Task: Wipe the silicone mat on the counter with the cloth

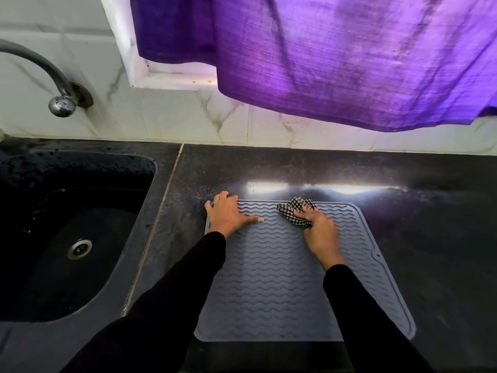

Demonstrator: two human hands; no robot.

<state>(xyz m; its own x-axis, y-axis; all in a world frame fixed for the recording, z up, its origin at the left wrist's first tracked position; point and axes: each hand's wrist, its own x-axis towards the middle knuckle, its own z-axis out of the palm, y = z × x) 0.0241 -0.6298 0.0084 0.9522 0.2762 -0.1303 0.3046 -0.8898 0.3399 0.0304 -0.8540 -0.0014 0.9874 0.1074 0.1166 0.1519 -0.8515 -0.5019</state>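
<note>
Mat: grey silicone mat [304,286], wavy ridges, centre frame.
Cloth: checked cloth [295,211], bunched in right hand [320,232].
Left hand [228,214]: spread flat on mat's upper-left corner.

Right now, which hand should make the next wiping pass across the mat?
The right hand. It already grips the checked cloth at the far edge of the silicone mat. The left hand lies flat on the mat's far left corner, well placed to keep it from sliding.
</note>
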